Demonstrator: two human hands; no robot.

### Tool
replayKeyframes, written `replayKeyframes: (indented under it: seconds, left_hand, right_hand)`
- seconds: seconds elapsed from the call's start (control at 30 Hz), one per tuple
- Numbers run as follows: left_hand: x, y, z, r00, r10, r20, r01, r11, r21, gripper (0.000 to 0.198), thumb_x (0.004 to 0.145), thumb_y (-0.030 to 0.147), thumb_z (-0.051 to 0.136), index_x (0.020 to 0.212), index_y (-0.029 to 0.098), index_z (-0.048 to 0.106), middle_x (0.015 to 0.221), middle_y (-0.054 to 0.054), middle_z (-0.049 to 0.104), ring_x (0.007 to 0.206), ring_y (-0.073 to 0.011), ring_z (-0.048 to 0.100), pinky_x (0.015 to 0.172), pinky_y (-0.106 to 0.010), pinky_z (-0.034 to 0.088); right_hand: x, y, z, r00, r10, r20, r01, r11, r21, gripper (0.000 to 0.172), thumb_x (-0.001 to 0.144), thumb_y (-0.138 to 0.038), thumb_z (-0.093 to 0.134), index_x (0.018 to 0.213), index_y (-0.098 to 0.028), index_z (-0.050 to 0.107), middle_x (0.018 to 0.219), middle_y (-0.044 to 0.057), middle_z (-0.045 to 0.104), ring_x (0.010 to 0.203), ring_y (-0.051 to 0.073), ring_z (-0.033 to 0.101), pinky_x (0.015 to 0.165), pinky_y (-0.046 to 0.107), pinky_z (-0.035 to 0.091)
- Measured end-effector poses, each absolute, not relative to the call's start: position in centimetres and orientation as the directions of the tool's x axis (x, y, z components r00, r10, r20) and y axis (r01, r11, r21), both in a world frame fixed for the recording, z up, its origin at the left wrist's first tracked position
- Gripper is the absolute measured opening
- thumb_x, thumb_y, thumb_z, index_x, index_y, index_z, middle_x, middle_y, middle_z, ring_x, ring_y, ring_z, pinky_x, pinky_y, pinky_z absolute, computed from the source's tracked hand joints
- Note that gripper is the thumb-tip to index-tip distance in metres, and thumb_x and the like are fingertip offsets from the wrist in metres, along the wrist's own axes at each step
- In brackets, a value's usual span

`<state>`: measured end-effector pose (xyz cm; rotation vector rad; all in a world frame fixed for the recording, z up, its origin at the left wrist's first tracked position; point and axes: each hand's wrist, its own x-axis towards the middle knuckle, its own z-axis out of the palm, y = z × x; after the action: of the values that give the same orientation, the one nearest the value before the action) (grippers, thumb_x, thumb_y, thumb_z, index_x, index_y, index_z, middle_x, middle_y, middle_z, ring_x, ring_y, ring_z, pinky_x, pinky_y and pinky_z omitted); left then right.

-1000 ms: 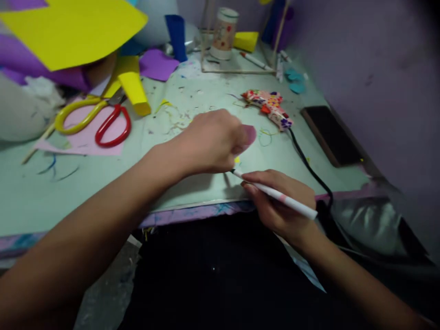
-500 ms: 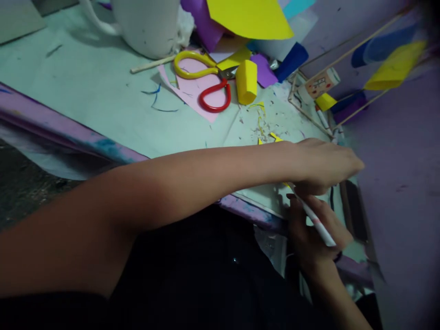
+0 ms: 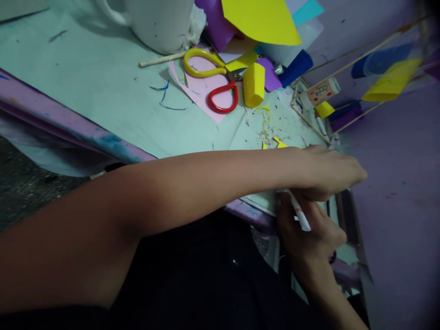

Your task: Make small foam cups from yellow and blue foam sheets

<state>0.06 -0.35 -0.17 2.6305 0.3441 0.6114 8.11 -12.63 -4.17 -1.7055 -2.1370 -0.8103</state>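
My left hand [image 3: 335,173] reaches across from the left, palm down, its fingers curled under and mostly hidden. Whatever it may hold is out of sight. Just below it, my right hand [image 3: 314,229] is closed around a white marker [image 3: 301,217] with a faint pink band. The marker's upper end disappears beneath the left hand. Small yellow scraps [image 3: 280,142] lie beyond my left wrist. Further up are scissors [image 3: 228,78] with one yellow and one red handle, partly on pink paper [image 3: 206,94]. Beside their blades stands a yellow folded paper piece [image 3: 254,85].
A white mug [image 3: 158,23] stands at the back, near a thin stick [image 3: 161,60]. Yellow sheet [image 3: 263,20] and purple sheet [image 3: 216,25] are piled behind the scissors. At right, a stick frame [image 3: 309,121] leans by the purple wall [image 3: 395,192]. The table edge [image 3: 113,142] runs diagonally.
My right hand and the marker have shifted left and slightly up, closer under the left hand. The view has moved a little, so the table things appear further right.
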Motion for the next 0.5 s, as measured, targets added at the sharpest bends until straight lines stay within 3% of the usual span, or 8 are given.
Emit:
replayKeyframes:
  seconds: [0.13,0.33,0.5]
  left_hand:
    - [-0.1,-0.4,0.0,0.877,0.327,0.353,0.149,-0.882,0.446,0.032,0.07,0.004,0.058,0.1,0.014,0.062,0.108,-0.012,0.064,0.104,-0.0274,0.057,0.075,-0.041,0.045]
    - [0.1,-0.3,-0.3,0.859,0.324,0.397,0.124,-0.883,0.452,0.034,0.068,0.004,0.058,0.101,0.012,0.062,0.1,-0.012,0.065,0.097,-0.0268,0.059,0.073,-0.039,0.044]
    - [0.2,-0.2,-0.5,0.851,0.33,0.409,0.124,-0.883,0.454,0.035,0.064,0.003,0.057,0.098,0.013,0.063,0.094,-0.011,0.066,0.09,-0.0257,0.06,0.071,-0.037,0.042]
  right_hand:
    - [7.4,-12.7,-3.8,-0.248,0.814,0.525,0.947,0.089,0.309,0.02,0.083,-0.022,0.057,0.093,-0.012,0.071,0.06,0.01,0.07,0.051,0.023,0.064,0.042,0.028,0.032]
    - [6.3,-12.4,-3.2,-0.182,0.858,0.48,0.939,0.007,0.343,0.026,0.085,-0.027,0.052,0.088,-0.012,0.073,0.058,0.01,0.069,0.048,0.022,0.062,0.04,0.027,0.022]
    - [6.3,-12.6,-3.1,-0.177,0.838,0.516,0.949,0.006,0.315,0.025,0.084,-0.026,0.053,0.09,-0.013,0.073,0.061,0.009,0.07,0.05,0.021,0.063,0.041,0.027,0.026]
